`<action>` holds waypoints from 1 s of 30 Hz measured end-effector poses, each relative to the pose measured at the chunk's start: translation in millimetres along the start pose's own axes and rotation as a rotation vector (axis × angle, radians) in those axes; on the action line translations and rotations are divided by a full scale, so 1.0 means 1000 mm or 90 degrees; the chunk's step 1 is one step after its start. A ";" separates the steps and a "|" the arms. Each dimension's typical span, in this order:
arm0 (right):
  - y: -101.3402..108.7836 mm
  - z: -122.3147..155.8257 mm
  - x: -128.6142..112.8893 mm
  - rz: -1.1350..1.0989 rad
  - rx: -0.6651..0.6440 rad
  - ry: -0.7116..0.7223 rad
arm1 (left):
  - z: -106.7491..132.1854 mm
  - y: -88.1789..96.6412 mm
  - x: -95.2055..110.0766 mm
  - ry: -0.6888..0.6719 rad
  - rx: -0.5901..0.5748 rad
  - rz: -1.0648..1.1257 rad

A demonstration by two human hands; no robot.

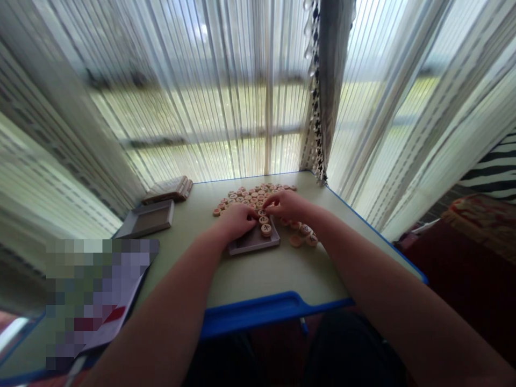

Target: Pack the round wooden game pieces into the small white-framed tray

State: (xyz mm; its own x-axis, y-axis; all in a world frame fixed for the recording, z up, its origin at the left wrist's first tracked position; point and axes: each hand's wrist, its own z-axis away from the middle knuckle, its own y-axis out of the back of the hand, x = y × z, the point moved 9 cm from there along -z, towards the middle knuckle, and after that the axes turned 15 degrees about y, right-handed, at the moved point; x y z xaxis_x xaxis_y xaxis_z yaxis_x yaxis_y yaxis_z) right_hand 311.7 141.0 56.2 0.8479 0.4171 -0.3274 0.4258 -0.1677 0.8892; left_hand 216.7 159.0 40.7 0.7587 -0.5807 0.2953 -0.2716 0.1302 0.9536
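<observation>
Round wooden Chinese chess pieces with carved characters lie in a heap (244, 198) on the far part of the table. A shallow open box (255, 248) is in front of them, with a short row of pieces (266, 230) along its right side. My left hand (238, 220) is over the box's left part, its fingers curled and closed beside the row; what they grip is hidden. From the right, my right hand (288, 203) reaches to the row's far end, with thumb and fingers closed on a Chinese chess piece (262, 213).
More loose pieces (305, 229) lie right of the box, below my right forearm. At the left are another shallow box (149, 219), a folded bundle (169, 188) and a blurred-out flat item (108, 301). The table has a blue edge (258, 314); curtains (226, 107) hang behind it.
</observation>
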 end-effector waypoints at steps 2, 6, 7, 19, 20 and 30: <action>0.000 0.000 -0.001 -0.002 -0.002 0.002 | 0.002 0.000 0.000 0.005 -0.028 0.017; -0.002 0.000 0.000 -0.002 -0.004 -0.014 | 0.005 0.000 0.001 0.005 -0.064 0.049; -0.003 0.000 0.001 -0.001 -0.007 -0.018 | 0.006 0.000 0.001 0.005 -0.069 0.055; -0.005 0.001 0.004 -0.003 -0.024 -0.043 | 0.005 -0.001 0.003 -0.004 -0.062 0.059; -0.005 0.001 0.005 -0.006 -0.023 -0.043 | 0.005 -0.002 0.003 -0.006 -0.065 0.059; -0.004 -0.002 0.007 -0.017 0.026 -0.012 | 0.001 0.036 -0.016 0.079 0.140 0.088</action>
State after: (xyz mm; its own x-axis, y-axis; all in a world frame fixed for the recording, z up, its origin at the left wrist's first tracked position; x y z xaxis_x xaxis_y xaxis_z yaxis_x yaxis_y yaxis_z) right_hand 315.1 146.6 50.6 0.8419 0.4051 -0.3566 0.4601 -0.1934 0.8666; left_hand 194.0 171.7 69.8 0.7683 -0.4655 0.4393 -0.4890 0.0159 0.8721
